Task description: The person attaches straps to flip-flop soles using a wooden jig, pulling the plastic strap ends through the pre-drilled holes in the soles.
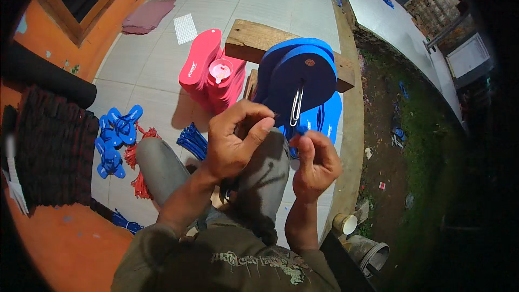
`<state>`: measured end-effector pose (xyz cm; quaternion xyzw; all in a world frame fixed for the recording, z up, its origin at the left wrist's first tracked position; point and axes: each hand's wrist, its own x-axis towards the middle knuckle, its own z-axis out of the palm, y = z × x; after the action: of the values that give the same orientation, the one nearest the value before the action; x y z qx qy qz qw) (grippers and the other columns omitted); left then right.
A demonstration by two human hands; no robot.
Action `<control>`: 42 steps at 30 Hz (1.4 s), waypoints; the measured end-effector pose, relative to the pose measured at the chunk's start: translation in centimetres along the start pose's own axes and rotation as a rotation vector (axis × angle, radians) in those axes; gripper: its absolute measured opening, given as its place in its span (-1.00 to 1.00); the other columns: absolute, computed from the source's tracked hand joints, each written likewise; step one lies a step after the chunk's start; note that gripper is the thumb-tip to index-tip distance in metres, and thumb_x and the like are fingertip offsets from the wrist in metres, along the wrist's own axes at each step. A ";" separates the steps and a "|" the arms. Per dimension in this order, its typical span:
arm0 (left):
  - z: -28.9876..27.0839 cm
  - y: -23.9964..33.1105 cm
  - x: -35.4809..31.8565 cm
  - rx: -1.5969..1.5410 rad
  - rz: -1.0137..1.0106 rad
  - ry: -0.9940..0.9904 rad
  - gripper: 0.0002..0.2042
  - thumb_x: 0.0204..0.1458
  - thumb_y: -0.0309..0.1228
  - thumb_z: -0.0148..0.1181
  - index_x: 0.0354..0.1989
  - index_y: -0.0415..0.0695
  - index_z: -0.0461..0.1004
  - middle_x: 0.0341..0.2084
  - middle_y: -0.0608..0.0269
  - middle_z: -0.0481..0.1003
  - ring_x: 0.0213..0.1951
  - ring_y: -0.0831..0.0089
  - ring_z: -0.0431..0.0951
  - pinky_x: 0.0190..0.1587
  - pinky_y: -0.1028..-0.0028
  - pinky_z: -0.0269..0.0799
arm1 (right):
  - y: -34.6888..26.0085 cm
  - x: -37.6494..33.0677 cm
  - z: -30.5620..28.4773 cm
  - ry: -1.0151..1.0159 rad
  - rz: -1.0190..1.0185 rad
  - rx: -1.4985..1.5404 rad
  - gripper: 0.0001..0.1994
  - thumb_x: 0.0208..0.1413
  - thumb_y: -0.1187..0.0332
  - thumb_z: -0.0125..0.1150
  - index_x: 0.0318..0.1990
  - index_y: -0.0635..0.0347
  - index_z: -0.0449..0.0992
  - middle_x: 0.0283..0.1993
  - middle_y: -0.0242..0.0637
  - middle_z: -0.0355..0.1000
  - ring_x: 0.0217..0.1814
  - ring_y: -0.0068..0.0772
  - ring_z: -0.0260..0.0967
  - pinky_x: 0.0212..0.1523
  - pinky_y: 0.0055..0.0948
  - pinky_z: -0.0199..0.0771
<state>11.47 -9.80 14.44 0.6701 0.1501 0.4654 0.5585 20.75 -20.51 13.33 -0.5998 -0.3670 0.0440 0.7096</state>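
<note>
A pair of blue flip-flop soles (319,43) leans on a wooden beam, the nearest showing a dark underside (294,75) with a small round brown mark. A pale metal wire hook (296,107) hangs from a hole in that underside. My right hand (318,168) pinches a small blue strap end (303,129) just below the hook. To the left of the hook, my left hand (235,138) is closed, thumb and forefinger together; anything thin between them is too small to name. Neither hand visibly touches the hook.
Pink soles (200,65) are stacked beside the wooden beam (259,38), a small cup (220,70) on top. More blue soles (331,113) lie beyond my right hand. Blue straps (192,140), red straps (141,186) and finished blue flip-flops (123,124) lie around my knees. The tiled floor's edge drops to soil at right.
</note>
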 end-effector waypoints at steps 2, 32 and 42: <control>0.0 0.7 0.8 0.007 0.014 -0.045 -0.90 -0.03 -0.48 0.14 -0.39 -0.26 0.42 -0.54 0.33 0.42 -0.48 0.66 0.38 -0.41 0.63 0.31 | 0.2 1.1 0.0 -0.053 -0.043 -0.117 -0.92 -0.04 0.51 0.15 -0.37 0.34 0.46 -0.46 -0.30 0.39 -0.44 -0.54 0.29 -0.40 -0.65 0.24; 0.6 -0.2 2.3 0.294 0.358 -0.230 -0.84 -0.09 -0.56 0.17 -0.29 -0.25 0.50 -0.44 0.16 0.51 -0.45 0.51 0.50 -0.40 0.59 0.40 | -3.3 6.8 -3.0 -0.423 -0.129 -0.463 -0.81 -0.06 0.44 0.19 -0.25 0.23 0.45 -0.43 -0.29 0.40 -0.32 -0.40 0.36 -0.29 -0.50 0.35; -0.1 -1.3 3.0 0.122 0.276 -0.232 -0.87 0.00 -0.49 0.08 -0.32 -0.26 0.49 -0.42 0.18 0.51 -0.35 0.49 0.48 -0.26 0.56 0.37 | -1.4 7.8 0.5 -0.085 -0.025 -0.436 -0.75 -0.13 0.37 0.28 -0.30 0.32 0.46 -0.37 -0.29 0.37 -0.36 -0.49 0.30 -0.32 -0.54 0.28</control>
<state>13.36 -7.12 14.69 0.7662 0.0192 0.4474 0.4610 25.62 -16.60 18.20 -0.7321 -0.4049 -0.0202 0.5474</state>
